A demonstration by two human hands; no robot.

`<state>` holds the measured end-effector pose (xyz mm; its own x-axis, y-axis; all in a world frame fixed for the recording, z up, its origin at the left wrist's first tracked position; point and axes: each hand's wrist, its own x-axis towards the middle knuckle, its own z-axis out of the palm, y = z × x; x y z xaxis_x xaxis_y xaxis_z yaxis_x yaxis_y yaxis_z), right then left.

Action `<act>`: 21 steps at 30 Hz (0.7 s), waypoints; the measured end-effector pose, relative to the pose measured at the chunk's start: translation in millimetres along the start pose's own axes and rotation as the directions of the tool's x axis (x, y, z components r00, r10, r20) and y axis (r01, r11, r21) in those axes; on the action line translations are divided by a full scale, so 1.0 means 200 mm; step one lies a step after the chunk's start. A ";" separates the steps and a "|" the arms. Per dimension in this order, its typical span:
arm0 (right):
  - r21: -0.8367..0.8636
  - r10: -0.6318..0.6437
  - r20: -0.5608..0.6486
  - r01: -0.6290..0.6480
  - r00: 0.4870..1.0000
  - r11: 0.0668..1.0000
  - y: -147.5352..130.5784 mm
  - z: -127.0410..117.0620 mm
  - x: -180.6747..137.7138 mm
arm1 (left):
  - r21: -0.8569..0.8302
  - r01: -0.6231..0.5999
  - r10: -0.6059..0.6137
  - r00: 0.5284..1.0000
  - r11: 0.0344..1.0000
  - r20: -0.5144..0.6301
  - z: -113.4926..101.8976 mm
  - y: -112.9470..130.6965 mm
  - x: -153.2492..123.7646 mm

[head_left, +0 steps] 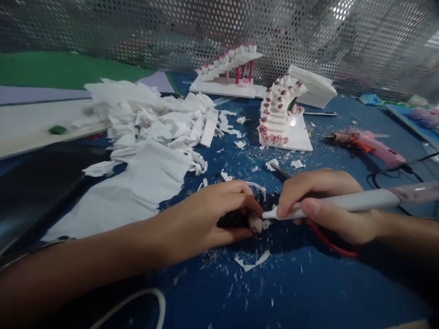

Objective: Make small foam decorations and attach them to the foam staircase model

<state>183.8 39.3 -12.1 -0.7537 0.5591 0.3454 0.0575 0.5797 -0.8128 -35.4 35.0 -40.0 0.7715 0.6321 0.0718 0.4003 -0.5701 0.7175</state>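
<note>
My left hand [226, 212] is curled, with its fingertips closed round a small crumpled whitish piece [255, 224] that looks like paper. The space under its fingers is too dark to make out. In my right hand [325, 201] lies a thick white marker pen [360, 199], gripped near its front. Its narrow end, with a spot of red, touches or nearly touches the left fingertips and the crumpled piece. Beneath the right hand rests a pair of scissors with a red handle [334, 244], partly hidden; its blade [279, 170] pokes out beyond the knuckles.
Torn white paper [151, 123] is heaped at left. Behind stand two white model staircases, one curved with reddish flowers [276, 114], one on red posts [226, 64]. A pink glue gun [377, 146] with a black cord lies at right. Scraps litter the blue tabletop [291, 288].
</note>
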 end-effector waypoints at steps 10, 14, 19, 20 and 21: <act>-0.078 0.107 0.098 -0.100 0.989 0.992 0.04 0.03 -0.01 | 0.030 -0.016 0.017 0.999 0.999 -0.034 0.01 0.00 0.01; -0.161 0.112 0.109 -0.094 0.988 0.983 0.04 0.04 -0.01 | 0.028 -0.017 0.018 0.999 0.999 -0.036 0.01 0.00 0.01; -0.259 0.091 0.093 -0.064 0.991 0.964 0.04 0.04 -0.01 | 0.018 -0.006 0.006 1.000 1.000 -0.018 0.01 0.00 0.01; -0.242 0.084 0.094 -0.059 0.992 0.968 0.04 0.04 -0.01 | 0.019 -0.006 0.007 1.000 1.000 -0.021 0.01 0.00 0.01; -0.215 0.076 0.096 -0.054 0.992 0.975 0.04 0.04 -0.01 | 0.020 -0.009 0.010 1.000 1.000 -0.026 0.01 0.00 0.01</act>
<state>180.5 38.5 -23.8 -0.8067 0.5418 0.2361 0.2375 0.6629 -0.7100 -32.9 35.2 -41.1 0.7622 0.6400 0.0969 0.4031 -0.5864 0.7026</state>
